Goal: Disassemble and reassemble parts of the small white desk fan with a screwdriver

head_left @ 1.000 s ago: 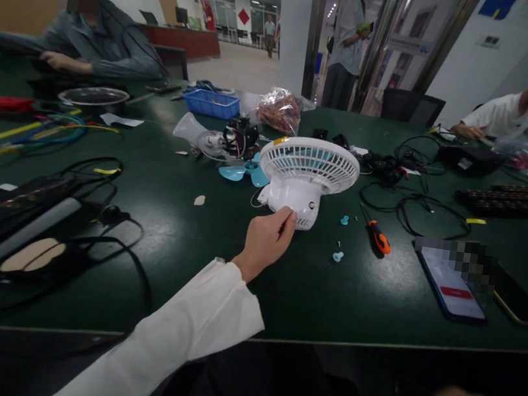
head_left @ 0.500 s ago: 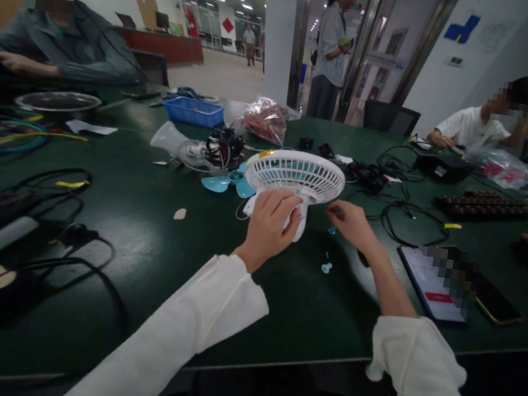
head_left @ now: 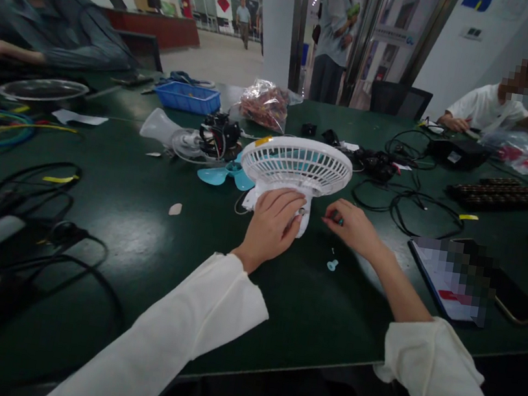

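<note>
A white fan housing with a round slotted guard (head_left: 298,163) lies mid-table. My left hand (head_left: 274,222) is wrapped round its neck, just below the guard. To the right of the neck, my right hand (head_left: 351,226) has its fingers pinched together, with a bit of blue showing between them; what it holds is too small to name. Below that hand a small light-blue piece (head_left: 332,264) lies on the green table. Blue fan blades (head_left: 218,174) rest left of the guard, partly hidden by it.
A blue basket (head_left: 188,97) and a bag of reddish parts (head_left: 263,105) stand behind. Black cables (head_left: 407,211) and phones (head_left: 451,283) lie right; more cables (head_left: 73,230) lie left. Several people are around the table and beyond.
The right fingers have closed over the blue piece that lay below them. The whole view has shifted slightly; my left hand keeps its hold on the fan.
</note>
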A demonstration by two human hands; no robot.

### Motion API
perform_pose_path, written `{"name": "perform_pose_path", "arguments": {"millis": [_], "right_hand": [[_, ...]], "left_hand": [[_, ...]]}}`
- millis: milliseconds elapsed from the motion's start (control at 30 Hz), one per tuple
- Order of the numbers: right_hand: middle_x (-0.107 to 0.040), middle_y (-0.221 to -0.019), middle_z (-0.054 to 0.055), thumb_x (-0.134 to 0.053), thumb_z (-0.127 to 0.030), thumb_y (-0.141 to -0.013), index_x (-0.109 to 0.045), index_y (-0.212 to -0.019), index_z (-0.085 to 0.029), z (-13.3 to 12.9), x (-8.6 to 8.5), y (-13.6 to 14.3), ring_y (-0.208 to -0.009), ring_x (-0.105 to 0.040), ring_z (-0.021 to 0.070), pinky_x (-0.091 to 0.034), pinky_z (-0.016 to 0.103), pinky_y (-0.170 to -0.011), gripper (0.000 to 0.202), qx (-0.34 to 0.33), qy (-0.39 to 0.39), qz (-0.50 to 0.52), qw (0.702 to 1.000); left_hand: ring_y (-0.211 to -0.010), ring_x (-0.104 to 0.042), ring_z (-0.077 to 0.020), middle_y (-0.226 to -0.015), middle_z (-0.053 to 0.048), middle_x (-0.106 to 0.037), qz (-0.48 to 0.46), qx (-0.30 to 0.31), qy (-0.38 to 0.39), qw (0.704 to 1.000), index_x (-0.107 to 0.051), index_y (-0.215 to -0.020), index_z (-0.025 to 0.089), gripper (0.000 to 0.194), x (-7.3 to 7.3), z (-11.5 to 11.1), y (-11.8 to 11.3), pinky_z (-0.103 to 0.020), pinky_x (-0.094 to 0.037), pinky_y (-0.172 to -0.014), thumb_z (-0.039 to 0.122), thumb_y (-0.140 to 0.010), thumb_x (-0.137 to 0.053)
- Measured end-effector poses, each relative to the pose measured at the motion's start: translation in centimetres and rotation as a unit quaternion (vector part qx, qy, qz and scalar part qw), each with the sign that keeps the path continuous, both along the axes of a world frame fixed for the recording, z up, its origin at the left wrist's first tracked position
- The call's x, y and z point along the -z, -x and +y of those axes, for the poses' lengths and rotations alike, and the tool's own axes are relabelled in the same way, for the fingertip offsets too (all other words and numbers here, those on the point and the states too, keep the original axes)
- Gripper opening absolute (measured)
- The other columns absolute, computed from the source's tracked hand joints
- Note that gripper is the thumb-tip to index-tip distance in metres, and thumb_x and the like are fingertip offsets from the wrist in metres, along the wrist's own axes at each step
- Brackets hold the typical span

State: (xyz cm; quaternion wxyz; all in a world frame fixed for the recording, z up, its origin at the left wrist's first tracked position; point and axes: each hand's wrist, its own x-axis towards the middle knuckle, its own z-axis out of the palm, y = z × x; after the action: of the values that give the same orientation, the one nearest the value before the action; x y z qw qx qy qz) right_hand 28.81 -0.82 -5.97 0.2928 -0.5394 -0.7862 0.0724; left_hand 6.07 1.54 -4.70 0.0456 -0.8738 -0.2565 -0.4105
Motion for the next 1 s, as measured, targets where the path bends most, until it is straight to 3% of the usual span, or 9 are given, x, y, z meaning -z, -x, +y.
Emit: {"name": "perform_pose_path", "arguments": {"millis": [200,600,700,833,1000], "right_hand": [[-0.063,-0.1,0.006,-0.052,-0.019,-0.089,-0.06,-0.101,-0.02,-0.2,-0.5,0.0,-0.086,-0.06,0.0178,-0.046,0.029,-0.076,0.014,-0.015,-0.004,-0.005,1.0],[-0.063,-0.089,0.004,-0.055,-0.019,-0.086,-0.059,-0.094,-0.018,-0.1,-0.2,-0.5,-0.076,-0.059,0.016,-0.044,0.027,-0.069,0.009,0.009,0.0,-0.008,1.0],[-0.063,-0.089,0.004,-0.059,-0.025,-0.085,-0.057,-0.1,-0.019,-0.3,-0.6,-0.5,-0.074,-0.059,0.016,-0.044,0.026,-0.066,0.016,0.02,0.007,0.002,1.0],[-0.065,-0.099,0.006,-0.048,-0.018,-0.09,-0.056,-0.108,-0.02,-0.6,-1.3,-1.0,-0.084,-0.061,0.0184,-0.044,0.028,-0.073,0.021,0.035,-0.015,-0.023,0.999],[-0.064,-0.091,0.007,-0.041,-0.015,-0.09,-0.057,-0.093,-0.019,-0.7,-1.6,-2.1,-0.084,-0.06,0.02,-0.042,0.03,-0.075,0.017,0.087,-0.034,-0.059,0.994]], "left_hand": [[-0.122,-0.051,-0.0218,-0.123,-0.007,-0.064,0.033,0.02,-0.004,0.999,-0.058,-0.116,0.018,0.029,-0.1,-0.1,-0.3,-0.044,-0.034,-0.107,0.017,-0.088,-0.048],[-0.119,-0.054,-0.0216,-0.121,-0.007,-0.065,0.034,0.023,-0.009,0.999,-0.059,-0.114,0.018,0.028,-0.2,-0.1,-0.5,-0.045,-0.036,-0.107,0.016,-0.089,-0.048],[-0.119,-0.054,-0.0222,-0.121,-0.007,-0.065,0.042,0.024,-0.003,0.999,-0.059,-0.114,0.018,0.028,-0.3,-0.1,-0.5,-0.046,-0.036,-0.107,0.016,-0.088,-0.048],[-0.118,-0.055,-0.023,-0.122,-0.008,-0.064,0.049,0.027,-0.002,0.998,-0.059,-0.115,0.018,0.029,-0.4,-0.1,-0.4,-0.047,-0.036,-0.106,0.016,-0.088,-0.047],[-0.116,-0.055,-0.0226,-0.121,-0.007,-0.065,0.051,0.026,-0.006,0.998,-0.059,-0.114,0.017,0.028,-0.5,-0.1,-0.3,-0.046,-0.037,-0.106,0.017,-0.088,-0.048]]}}
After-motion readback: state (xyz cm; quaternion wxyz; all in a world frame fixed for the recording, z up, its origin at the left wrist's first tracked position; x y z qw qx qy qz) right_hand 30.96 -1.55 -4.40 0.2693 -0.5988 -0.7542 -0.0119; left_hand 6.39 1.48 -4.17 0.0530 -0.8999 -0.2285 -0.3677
